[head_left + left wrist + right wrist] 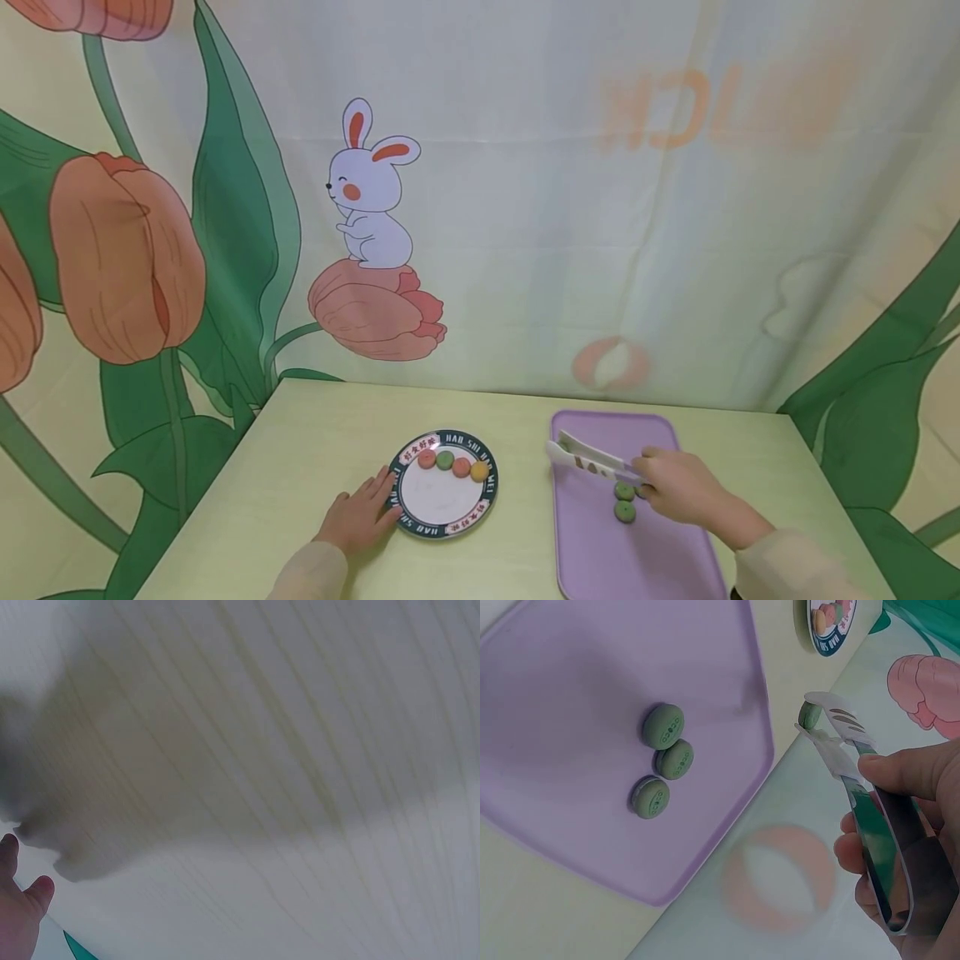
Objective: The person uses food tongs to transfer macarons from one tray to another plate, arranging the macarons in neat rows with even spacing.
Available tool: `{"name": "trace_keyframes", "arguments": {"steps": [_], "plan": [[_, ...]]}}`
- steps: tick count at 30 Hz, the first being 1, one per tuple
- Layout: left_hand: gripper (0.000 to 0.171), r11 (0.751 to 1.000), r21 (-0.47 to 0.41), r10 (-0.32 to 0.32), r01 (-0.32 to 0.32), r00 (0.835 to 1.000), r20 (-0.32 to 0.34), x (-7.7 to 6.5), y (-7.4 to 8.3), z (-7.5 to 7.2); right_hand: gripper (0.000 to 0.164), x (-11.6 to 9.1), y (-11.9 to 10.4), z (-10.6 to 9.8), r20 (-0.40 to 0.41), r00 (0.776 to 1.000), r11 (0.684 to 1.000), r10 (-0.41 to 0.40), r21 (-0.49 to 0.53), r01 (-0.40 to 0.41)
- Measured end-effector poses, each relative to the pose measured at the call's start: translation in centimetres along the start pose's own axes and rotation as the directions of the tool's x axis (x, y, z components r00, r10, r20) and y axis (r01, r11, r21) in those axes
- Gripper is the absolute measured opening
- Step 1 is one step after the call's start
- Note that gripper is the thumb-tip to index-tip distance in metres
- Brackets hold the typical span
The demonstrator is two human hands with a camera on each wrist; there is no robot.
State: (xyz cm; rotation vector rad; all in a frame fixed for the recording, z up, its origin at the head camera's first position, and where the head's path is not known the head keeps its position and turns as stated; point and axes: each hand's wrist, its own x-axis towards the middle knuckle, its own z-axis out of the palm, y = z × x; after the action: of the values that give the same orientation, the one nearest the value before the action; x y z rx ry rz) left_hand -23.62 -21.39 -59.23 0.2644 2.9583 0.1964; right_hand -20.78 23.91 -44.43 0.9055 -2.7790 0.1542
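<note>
My right hand grips metal tongs with white slotted tips over the purple tray. Between those tips, in the right wrist view, a green macaron is pinched. Three more green macarons lie close together on the tray. My left hand lies on the table with its fingers extended, touching the left rim of a round plate. Along the plate's far side sit a pink macaron, a green one, another pink one and a yellow macaron.
A pale wood-grain table carries the plate and tray, with a gap between them. Behind it hangs a curtain printed with tulips and a white rabbit. The left wrist view shows mostly tabletop and a shadow.
</note>
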Motion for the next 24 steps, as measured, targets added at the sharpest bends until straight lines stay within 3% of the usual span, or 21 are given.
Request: {"name": "trace_keyframes", "arguments": {"steps": [4, 7, 12, 24], "plan": [[0.067, 1.0, -0.004, 0.001, -0.001, 1.0, -0.003, -0.1, 0.0, 0.0, 0.012, 0.3, -0.1, 0.5, -0.057, 0.997, 0.999, -0.045, 0.002, 0.045], [0.067, 1.0, 0.004, 0.003, -0.003, 1.0, -0.007, -0.1, 0.1, 0.0, 0.011, 0.6, -0.4, 0.7, -0.053, 0.997, 0.999, -0.052, -0.008, 0.052], [0.066, 1.0, -0.003, 0.002, -0.002, 1.0, -0.012, -0.2, 0.1, -0.1, 0.01, 1.2, -1.2, 0.5, 0.006, 0.999, 0.999, -0.037, -0.015, 0.038], [0.066, 1.0, -0.004, -0.001, 0.001, 1.0, -0.019, -0.2, 0.1, 0.1, 0.011, 2.4, -2.5, 1.0, 0.049, 0.998, 0.999, -0.034, 0.029, 0.033]]}}
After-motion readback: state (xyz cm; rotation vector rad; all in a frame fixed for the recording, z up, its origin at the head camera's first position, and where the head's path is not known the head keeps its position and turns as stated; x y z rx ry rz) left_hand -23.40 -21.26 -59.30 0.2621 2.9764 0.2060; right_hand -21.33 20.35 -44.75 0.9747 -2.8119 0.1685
